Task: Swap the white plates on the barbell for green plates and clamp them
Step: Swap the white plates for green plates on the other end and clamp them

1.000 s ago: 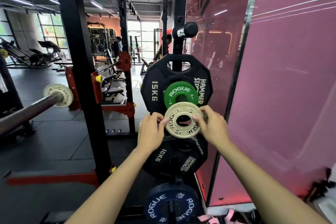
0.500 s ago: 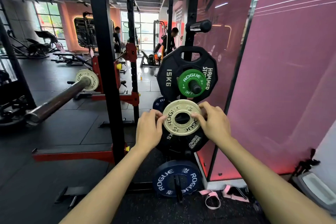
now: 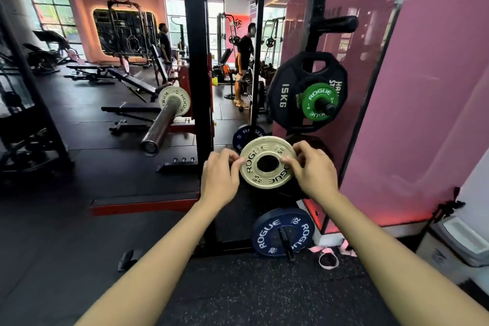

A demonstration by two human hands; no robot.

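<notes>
1. White plate (image 3: 267,162): I hold it at centre frame, left hand (image 3: 219,180) pinching its 9 o'clock rim, right hand (image 3: 313,171) its 3 o'clock rim.
2. It looks light, rigid and smooth; rim holds suit it.
3. Green plate (image 3: 318,101) waits at 1 o'clock.

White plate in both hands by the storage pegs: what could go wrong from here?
1. The white plate is pinched only at its rim by the left hand and right hand; it could slip and drop onto the blue plate below.
2. The green plate sits near its peg's tip and could be knocked off.
3. Pink straps on the floor are a trip risk.
</notes>
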